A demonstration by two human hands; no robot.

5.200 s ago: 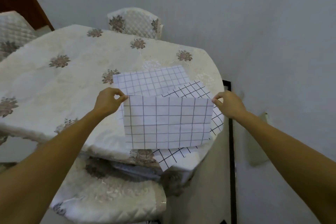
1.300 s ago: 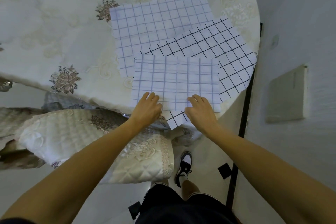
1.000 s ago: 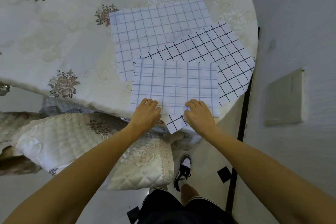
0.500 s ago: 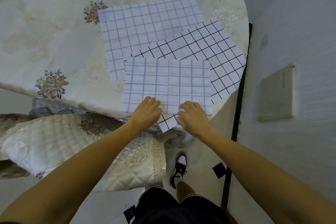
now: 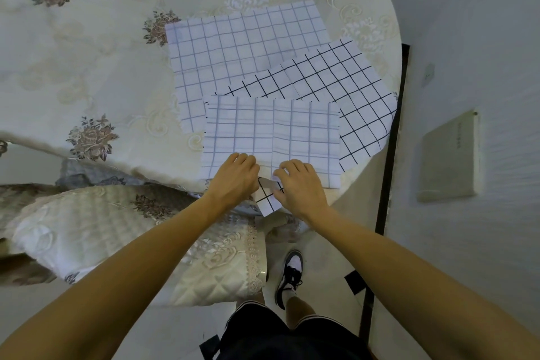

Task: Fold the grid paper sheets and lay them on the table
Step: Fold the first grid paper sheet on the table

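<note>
Fingers (image 5: pixel 243 158) of the left hand (image 5: pixel 233 181) lie close together and only slightly bent, their tips pressing the near edge of the folded sheet (image 5: pixel 271 131). The right hand (image 5: pixel 301 188) does the same just beside it, its fingers (image 5: pixel 293 165) loose and gripping nothing. Both palms face down with the wrists over the table's edge, forearms stretched forward. The folded sheet lies flat on the table (image 5: pixel 87 73) near that edge, on top of a black-grid sheet (image 5: pixel 344 82) whose corner pokes out between the hands. A blue-grid sheet (image 5: pixel 233 47) lies farther back, partly under both. A padded chair (image 5: pixel 117 237) sits tucked in at the left.
</note>
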